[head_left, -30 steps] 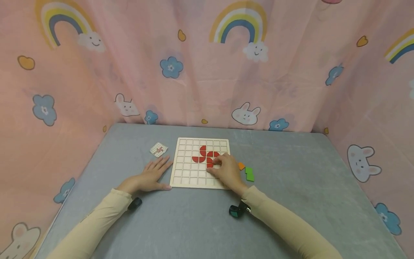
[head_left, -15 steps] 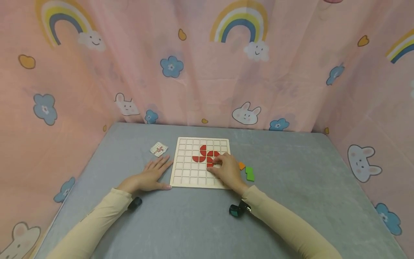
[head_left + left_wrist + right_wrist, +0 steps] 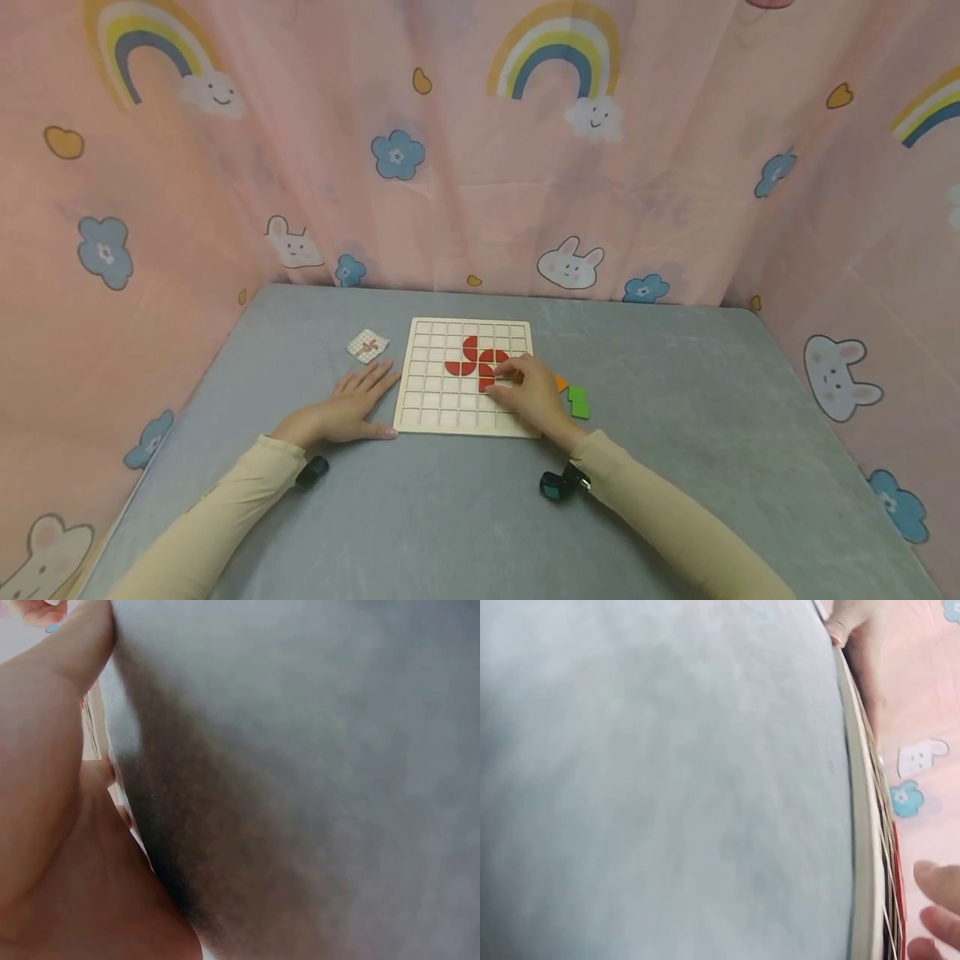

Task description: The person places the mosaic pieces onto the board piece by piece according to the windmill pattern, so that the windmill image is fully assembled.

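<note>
A square wooden grid board (image 3: 431,400) lies on the grey table. Near its middle, several red quarter-round pieces (image 3: 470,347) form a pinwheel. My right hand (image 3: 534,397) hovers over the board's right half, thumb and fingers bent beside the lowest red piece (image 3: 485,384). In the right wrist view its fingertips (image 3: 937,885) stand a little apart from the red pieces' edge (image 3: 898,877), with nothing seen between them. My left hand (image 3: 347,410) rests on the table with fingers spread, its thumb touching the board's near left corner. The left wrist view shows mostly that hand and tabletop.
A small pattern card (image 3: 367,346) with a grid and red-brown shapes lies left of the board. To the right lie an orange piece (image 3: 561,382) and green pieces (image 3: 578,402), close to my right hand. A pink printed curtain (image 3: 480,217) surrounds the table's back and sides.
My right hand has shifted slightly right, its fingertips drawing off the lowest red piece, which shows more fully on the board. My left hand has stayed in place.
</note>
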{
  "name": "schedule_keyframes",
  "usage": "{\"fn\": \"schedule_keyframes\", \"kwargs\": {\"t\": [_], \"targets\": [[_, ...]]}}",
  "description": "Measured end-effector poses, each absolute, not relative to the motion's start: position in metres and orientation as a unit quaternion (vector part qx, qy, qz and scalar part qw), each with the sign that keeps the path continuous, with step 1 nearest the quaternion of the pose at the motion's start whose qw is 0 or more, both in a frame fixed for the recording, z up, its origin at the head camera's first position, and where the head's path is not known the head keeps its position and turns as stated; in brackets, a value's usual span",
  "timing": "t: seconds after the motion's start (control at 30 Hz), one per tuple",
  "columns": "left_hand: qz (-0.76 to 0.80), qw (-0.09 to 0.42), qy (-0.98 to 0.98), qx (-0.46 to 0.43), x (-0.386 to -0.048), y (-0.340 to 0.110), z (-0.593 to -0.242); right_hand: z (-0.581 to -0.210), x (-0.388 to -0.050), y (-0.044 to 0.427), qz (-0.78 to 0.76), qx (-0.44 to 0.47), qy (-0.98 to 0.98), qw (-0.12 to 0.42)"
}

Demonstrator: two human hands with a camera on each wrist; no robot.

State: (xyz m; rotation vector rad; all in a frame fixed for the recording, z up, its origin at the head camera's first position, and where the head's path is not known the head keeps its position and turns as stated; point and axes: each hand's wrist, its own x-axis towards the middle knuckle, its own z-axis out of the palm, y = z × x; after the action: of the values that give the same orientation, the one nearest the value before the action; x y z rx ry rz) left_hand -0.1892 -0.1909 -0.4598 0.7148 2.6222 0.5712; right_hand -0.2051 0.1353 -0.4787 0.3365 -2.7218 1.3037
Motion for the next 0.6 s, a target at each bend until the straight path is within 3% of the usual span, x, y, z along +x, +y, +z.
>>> {"fn": "schedule_keyframes", "kwargs": {"t": [0.6], "targets": [[0.201, 0.18, 0.928, 0.258, -0.191, -0.192, -0.462, -0.462, -0.209, 0.228, 0.421, 0.11, -0.899, 0.044]]}}
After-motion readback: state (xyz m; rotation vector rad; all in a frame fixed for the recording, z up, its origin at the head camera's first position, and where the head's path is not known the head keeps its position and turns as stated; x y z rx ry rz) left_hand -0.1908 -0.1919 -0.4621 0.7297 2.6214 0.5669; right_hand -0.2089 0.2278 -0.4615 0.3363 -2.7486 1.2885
